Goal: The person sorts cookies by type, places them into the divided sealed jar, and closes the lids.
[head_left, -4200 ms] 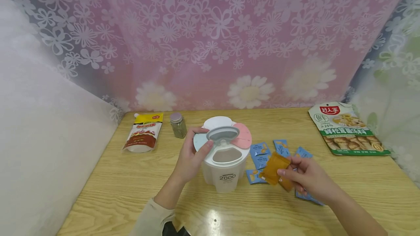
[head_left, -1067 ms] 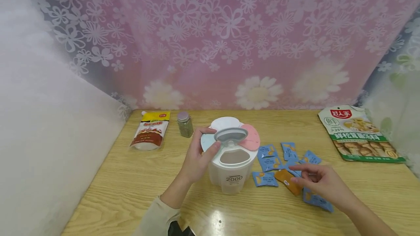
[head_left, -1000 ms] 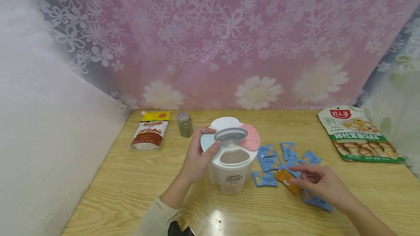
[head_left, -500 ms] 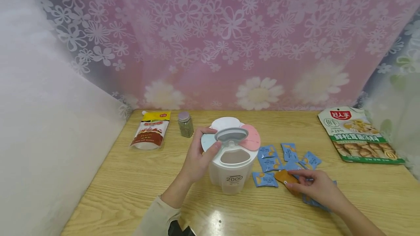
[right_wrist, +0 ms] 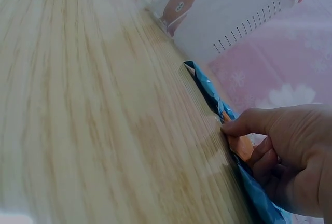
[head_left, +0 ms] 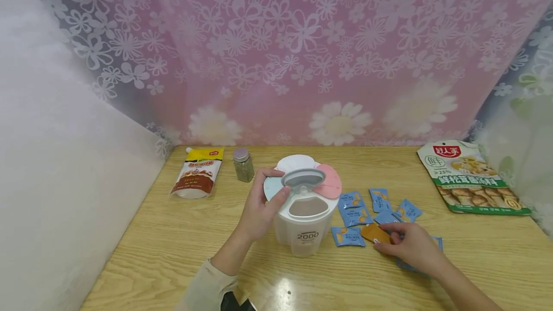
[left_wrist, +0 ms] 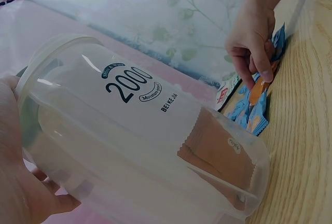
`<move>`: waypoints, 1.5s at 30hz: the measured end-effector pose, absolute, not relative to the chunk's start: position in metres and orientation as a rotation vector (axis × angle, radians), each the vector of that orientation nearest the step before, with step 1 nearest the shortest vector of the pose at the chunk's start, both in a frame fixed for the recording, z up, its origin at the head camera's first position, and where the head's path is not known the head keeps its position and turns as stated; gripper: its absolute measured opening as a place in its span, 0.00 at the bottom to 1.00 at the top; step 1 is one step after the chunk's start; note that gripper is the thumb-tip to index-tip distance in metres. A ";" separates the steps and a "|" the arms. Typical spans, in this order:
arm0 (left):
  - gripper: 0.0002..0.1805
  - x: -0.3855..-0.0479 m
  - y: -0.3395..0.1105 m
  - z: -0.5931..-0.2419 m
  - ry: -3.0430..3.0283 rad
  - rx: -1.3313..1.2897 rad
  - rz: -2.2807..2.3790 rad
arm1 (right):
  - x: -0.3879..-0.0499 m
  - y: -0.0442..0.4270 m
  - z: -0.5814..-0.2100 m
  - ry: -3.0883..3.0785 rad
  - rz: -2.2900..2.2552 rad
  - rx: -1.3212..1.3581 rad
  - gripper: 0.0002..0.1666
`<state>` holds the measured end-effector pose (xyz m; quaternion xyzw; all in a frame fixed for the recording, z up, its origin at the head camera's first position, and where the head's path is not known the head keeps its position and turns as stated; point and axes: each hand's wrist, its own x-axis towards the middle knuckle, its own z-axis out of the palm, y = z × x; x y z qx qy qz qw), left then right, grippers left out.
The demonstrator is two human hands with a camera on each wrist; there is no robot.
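Note:
My left hand (head_left: 261,208) grips the lid rim of a clear plastic storage canister (head_left: 306,238) marked 2000, its thumb by the raised grey flap (head_left: 304,176). Under that flap one compartment stands uncovered. Through the wall, the left wrist view shows a brown-orange sachet (left_wrist: 218,151) at the canister's bottom. To the right, my right hand (head_left: 416,248) pinches an orange sachet (head_left: 375,234) between thumb and index finger, low over the table. Several blue sachets (head_left: 354,216) lie around it, some partly behind the hand.
A white-and-green food pouch (head_left: 471,176) lies at the back right of the wooden table (head_left: 173,253). At the back left are a spouted yellow-and-brown pouch (head_left: 198,173) and a small jar (head_left: 244,164) with a purple cap. Fabric walls enclose the table.
Earlier my right hand held an orange sachet in the air beside the canister; later it hovered at another lying one. Now its fingers have closed on that sachet. The left hand keeps its grip.

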<state>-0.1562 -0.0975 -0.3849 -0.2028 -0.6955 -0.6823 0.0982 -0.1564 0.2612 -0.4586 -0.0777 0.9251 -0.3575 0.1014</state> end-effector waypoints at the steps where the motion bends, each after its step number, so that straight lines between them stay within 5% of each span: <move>1: 0.19 -0.156 -0.098 -0.385 -2.058 -0.597 -2.022 | -0.156 0.260 -0.457 2.739 -1.044 -0.220 0.34; 19: 0.19 -0.155 -0.098 -0.383 -2.084 -0.584 -1.992 | -0.153 0.271 -0.444 2.540 -1.335 -0.184 0.34; 29: 0.18 -0.156 -0.099 -0.384 -2.072 -0.596 -2.005 | -0.155 0.286 -0.440 2.180 -1.625 -0.406 0.19; 45: 0.19 -0.156 -0.099 -0.386 -2.059 -0.607 -2.009 | -0.158 0.268 -0.432 1.949 -1.790 -0.612 0.18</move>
